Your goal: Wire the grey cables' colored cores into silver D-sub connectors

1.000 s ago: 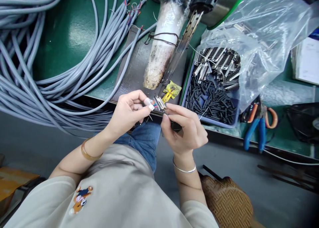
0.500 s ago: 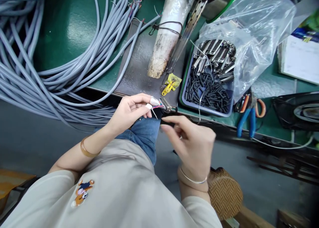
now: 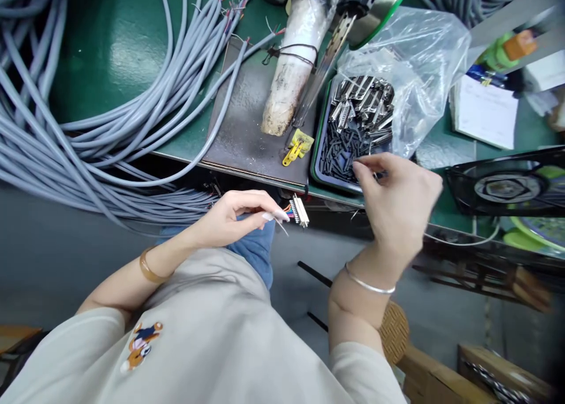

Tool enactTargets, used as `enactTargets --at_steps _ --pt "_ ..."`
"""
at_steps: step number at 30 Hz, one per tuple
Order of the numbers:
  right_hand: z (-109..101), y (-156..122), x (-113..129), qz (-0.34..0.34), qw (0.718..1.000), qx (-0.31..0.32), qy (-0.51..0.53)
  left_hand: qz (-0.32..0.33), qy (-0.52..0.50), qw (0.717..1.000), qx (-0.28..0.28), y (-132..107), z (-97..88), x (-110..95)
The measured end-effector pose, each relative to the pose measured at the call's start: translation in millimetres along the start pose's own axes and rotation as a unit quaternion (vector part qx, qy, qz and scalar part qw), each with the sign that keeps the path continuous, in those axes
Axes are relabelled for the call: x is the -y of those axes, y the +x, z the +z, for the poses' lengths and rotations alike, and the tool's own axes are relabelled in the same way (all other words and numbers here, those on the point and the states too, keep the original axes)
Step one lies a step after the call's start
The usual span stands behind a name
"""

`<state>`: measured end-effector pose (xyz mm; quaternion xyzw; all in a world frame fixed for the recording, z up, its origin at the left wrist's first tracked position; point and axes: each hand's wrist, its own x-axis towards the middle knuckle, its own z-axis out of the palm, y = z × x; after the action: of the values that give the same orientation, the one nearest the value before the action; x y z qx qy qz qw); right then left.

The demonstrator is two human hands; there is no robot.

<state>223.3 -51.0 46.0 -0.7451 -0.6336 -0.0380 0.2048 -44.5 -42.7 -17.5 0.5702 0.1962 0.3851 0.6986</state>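
Over the near right corner of the blue rectangular plastic tray (image 3: pixel 338 182), the right hand (image 3: pixel 395 195) bends, fingers bunched, grip unclear; left of the tray, the left hand (image 3: pixel 236 217) extends the silver multi-pin metal connector (image 3: pixel 301 211), likely light, stiff, best held by its shell, pinching its multicoloured wires (image 3: pixel 288 209), probably soft, fragile

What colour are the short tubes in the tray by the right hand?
Black; the short tubes show best in the head view.
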Motion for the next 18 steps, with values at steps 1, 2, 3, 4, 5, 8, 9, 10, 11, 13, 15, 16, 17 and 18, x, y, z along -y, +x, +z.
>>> enactTargets --at_steps 1,2,3,4,5,8,9,10,11,13,15,16,17,18 --pt "8 11 -9 0.009 1.000 0.018 -0.015 0.013 0.004 1.000 -0.007 1 -1.0 0" --pt "16 20 -17 0.014 0.999 0.033 -0.013 0.021 0.006 1.000 -0.017 3 -1.7 0" --pt "23 28 -22 0.016 0.999 0.048 -0.008 0.024 0.007 0.999 -0.027 4 -2.0 1" --pt "29 34 -26 0.020 0.998 0.053 -0.006 0.022 0.006 0.999 -0.041 5 -1.9 1" --pt "33 38 -29 0.024 0.998 0.061 0.001 0.016 0.004 0.998 -0.059 6 -1.4 1" --pt "38 42 -31 0.021 0.997 0.074 0.015 -0.005 -0.004 0.992 -0.127 10 1.7 1" --pt "37 41 -32 0.017 0.997 0.068 0.018 -0.009 -0.006 0.989 -0.148 11 2.7 0" --pt "36 39 -32 0.015 0.998 0.053 0.020 -0.010 -0.007 0.986 -0.164 12 3.6 0" --pt "35 37 -34 0.014 0.999 0.034 0.024 -0.011 -0.007 0.985 -0.174 14 4.3 0" --pt "32 34 -37 0.021 0.999 -0.018 0.027 -0.020 -0.007 0.983 -0.182 16 5.1 -1" --pt "29 32 -39 0.037 0.997 -0.054 0.039 -0.035 -0.009 0.983 -0.180 18 5.8 -2" --pt "27 31 -38 0.048 0.995 -0.068 0.058 -0.040 -0.011 0.983 -0.181 19 6.3 -2" --pt "25 29 -35 0.058 0.991 -0.087 0.089 -0.043 -0.012 0.982 -0.182 19 7.1 -2" --pt "23 27 -30 0.063 0.983 -0.110 0.130 -0.043 -0.011 0.982 -0.184 19 8.0 -1"
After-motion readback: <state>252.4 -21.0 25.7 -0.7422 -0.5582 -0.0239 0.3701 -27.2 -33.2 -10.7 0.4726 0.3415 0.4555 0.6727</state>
